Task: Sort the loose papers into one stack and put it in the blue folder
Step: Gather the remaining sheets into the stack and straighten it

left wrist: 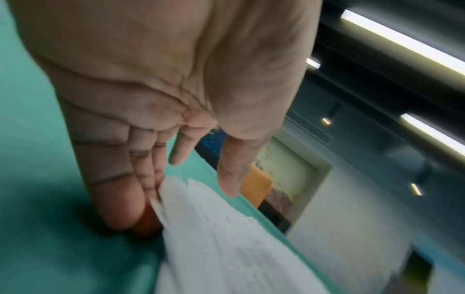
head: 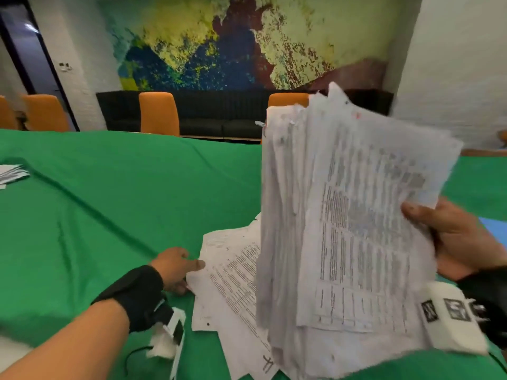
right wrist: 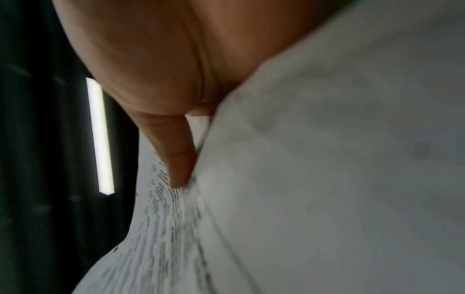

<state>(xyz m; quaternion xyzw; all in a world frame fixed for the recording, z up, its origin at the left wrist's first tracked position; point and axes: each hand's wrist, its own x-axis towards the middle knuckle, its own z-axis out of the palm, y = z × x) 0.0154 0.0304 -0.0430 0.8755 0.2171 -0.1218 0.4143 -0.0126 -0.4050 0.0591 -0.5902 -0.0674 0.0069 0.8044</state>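
Right hand [head: 463, 239] grips the stack [head: 348, 229] upright, probably to keep it together. Left hand [head: 175, 267], fingers straight, touches the loose sheets [head: 230, 272] on the table [head: 109, 201], seemingly gathering them next.

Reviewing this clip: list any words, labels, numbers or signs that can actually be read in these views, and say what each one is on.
None can be read.
Stack of papers held in the right hand: printed tables and lines, too blurred.
Loose sheets on the green cloth at the left hand: rows of print, too small; a dark handwritten mark near the bottom edge, not legible.
White wrist device: black-and-white square markers, no letters.
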